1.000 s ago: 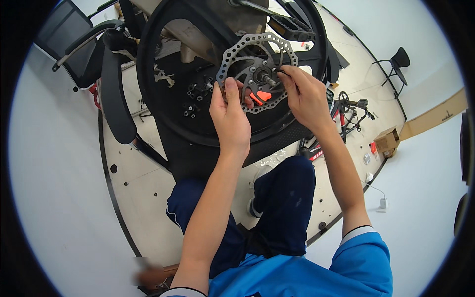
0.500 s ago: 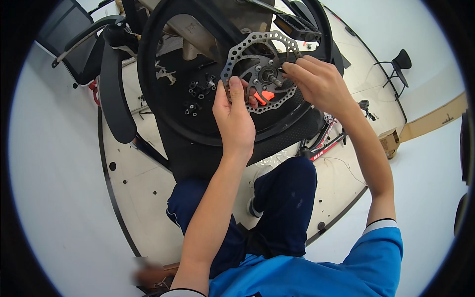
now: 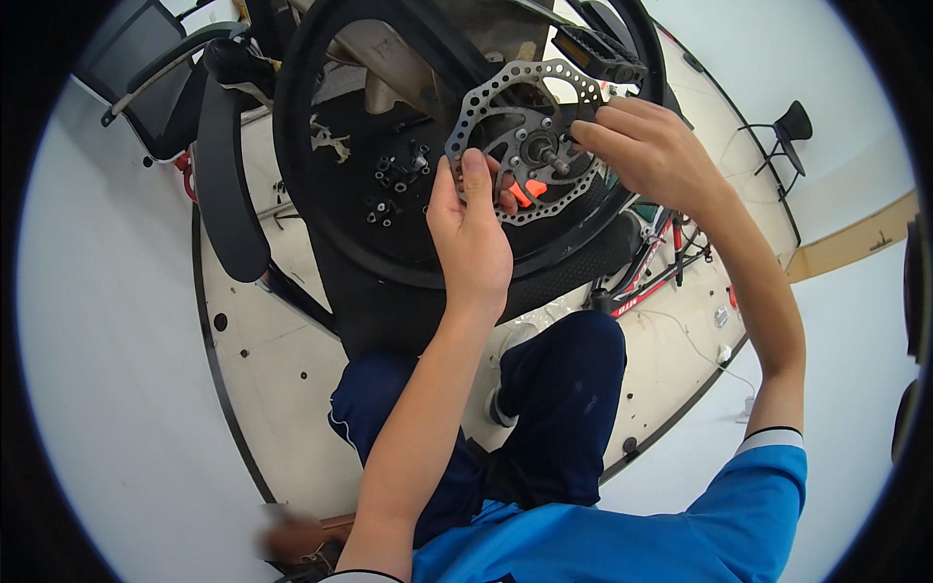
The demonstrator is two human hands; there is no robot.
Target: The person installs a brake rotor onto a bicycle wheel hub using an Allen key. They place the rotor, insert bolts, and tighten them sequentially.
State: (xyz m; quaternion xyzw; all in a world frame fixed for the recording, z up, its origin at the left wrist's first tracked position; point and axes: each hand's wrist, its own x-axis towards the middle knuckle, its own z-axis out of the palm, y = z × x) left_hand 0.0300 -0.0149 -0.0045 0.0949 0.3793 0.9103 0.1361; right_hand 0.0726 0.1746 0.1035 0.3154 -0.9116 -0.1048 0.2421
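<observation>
A silver disc brake rotor (image 3: 478, 100) with holes round its edge sits against the centre of a black bicycle wheel (image 3: 288, 136). The hub axle (image 3: 554, 161) sticks up through the rotor's middle. My left hand (image 3: 473, 233) grips the rotor's near left edge, thumb on top and fingers behind. At the rotor's right side, my right hand (image 3: 646, 154) is closed in a pinch close to the axle; what its fingertips hold is too small and covered to name. An orange piece (image 3: 528, 192) shows through the rotor's gaps, beside my left fingertips.
Several small bolts and nuts (image 3: 394, 175) lie on the black seat (image 3: 379, 316) under the wheel. A pedal (image 3: 598, 56) is at the far right of it. A chair armrest (image 3: 233, 185) stands left, and a red and black bike frame (image 3: 637, 287) rests on the floor.
The rotor has shifted slightly right, with my left hand still on its edge. My right hand and forearm have moved right too, the fingers still pinched beside the axle.
</observation>
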